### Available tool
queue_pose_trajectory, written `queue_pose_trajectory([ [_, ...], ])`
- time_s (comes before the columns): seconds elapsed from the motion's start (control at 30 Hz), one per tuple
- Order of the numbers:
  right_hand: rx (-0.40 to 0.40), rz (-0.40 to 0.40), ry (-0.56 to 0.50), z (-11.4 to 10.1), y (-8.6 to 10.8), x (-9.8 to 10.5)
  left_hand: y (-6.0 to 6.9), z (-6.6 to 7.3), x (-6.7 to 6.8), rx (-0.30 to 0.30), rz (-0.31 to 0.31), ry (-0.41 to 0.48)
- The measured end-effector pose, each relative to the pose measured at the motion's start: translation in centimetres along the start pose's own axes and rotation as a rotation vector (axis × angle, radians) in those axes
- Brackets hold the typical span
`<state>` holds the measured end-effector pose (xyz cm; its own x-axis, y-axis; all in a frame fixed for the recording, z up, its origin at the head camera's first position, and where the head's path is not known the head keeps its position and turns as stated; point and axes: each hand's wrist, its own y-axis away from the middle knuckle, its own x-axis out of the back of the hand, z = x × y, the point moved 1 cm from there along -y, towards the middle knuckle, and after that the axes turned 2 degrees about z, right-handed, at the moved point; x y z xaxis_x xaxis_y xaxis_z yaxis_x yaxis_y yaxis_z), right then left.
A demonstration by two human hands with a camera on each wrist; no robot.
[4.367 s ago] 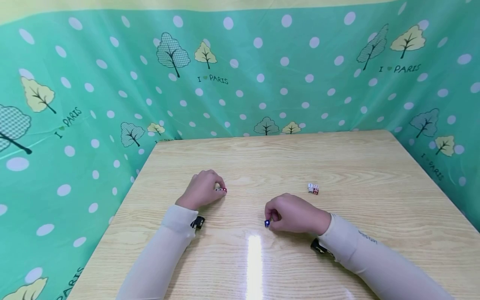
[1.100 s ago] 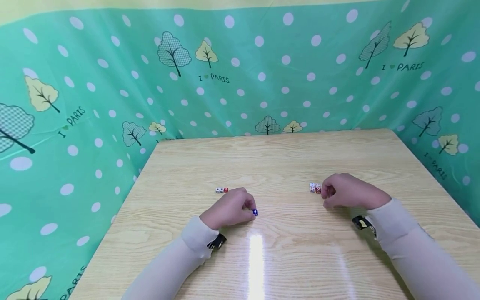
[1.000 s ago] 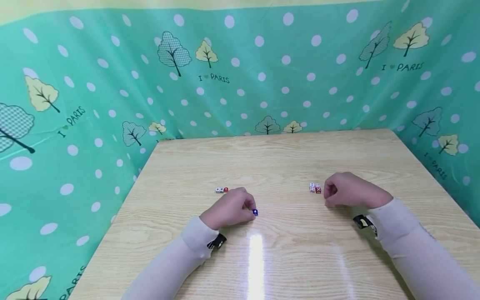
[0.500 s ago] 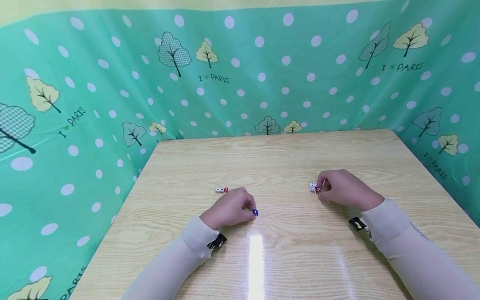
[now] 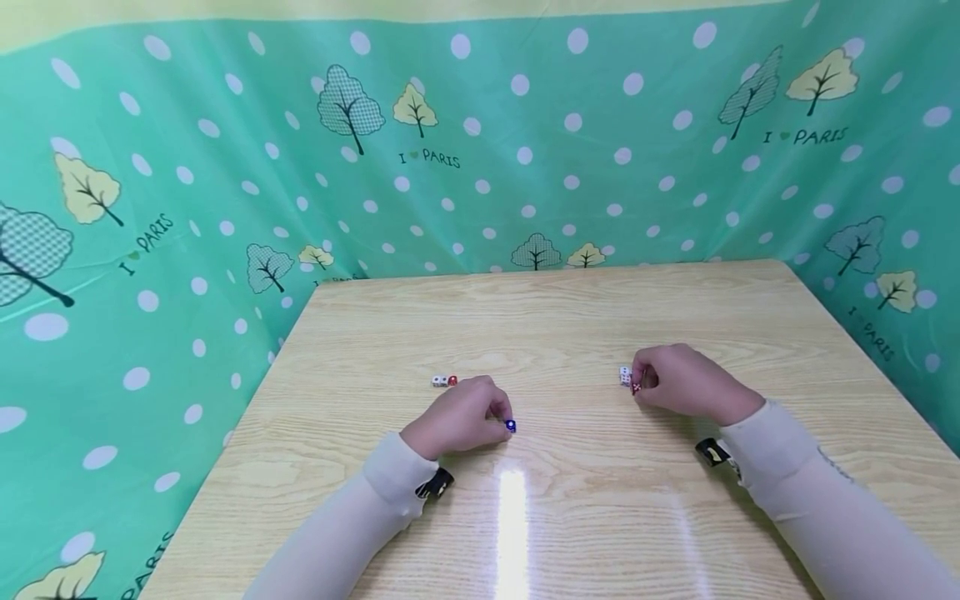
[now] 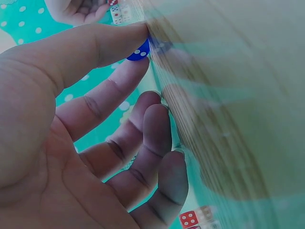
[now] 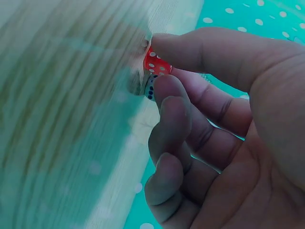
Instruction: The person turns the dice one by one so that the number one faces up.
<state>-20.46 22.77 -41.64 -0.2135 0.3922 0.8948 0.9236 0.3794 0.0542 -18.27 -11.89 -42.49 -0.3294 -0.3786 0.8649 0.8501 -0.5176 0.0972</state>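
My left hand [image 5: 459,419] pinches a blue die [image 5: 511,426] between thumb and forefinger, low over the wooden tabletop. The left wrist view shows the blue die [image 6: 139,51] close to the table surface, the other fingers curled loosely. Farther right, my right hand [image 5: 686,383] has a red die [image 5: 636,388] between thumb and forefinger. White dice [image 5: 625,376] stand just left of it. In the right wrist view, a white die with dark pips [image 7: 150,89] shows beside the red die [image 7: 158,64], partly hidden by the fingers.
A short row at the left holds white dice [image 5: 439,381] with a red die [image 5: 452,381] at its right end. The wooden table [image 5: 540,317] reaches back to a green dotted cloth [image 5: 450,200], which also hangs along both sides.
My left hand left the left-hand row and took the blue die from my right hand's spot. My right hand moved right and away, then pinched the red die, which shifted slightly nearer.
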Motion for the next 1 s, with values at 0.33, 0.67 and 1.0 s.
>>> queue_pose_trajectory([
  [0.33,0.064,-0.082,-0.005,-1.4,0.3,-0.6,0.0,0.2,0.1,-0.003,0.0,-0.014],
  [0.67,0.165,-0.113,0.016,-3.2,1.0,-1.4,0.1,0.2,0.0,-0.001,0.001,-0.018],
  [1.0,0.249,-0.149,0.008,-4.9,1.7,-2.0,0.1,0.2,0.0,0.004,0.002,-0.022],
])
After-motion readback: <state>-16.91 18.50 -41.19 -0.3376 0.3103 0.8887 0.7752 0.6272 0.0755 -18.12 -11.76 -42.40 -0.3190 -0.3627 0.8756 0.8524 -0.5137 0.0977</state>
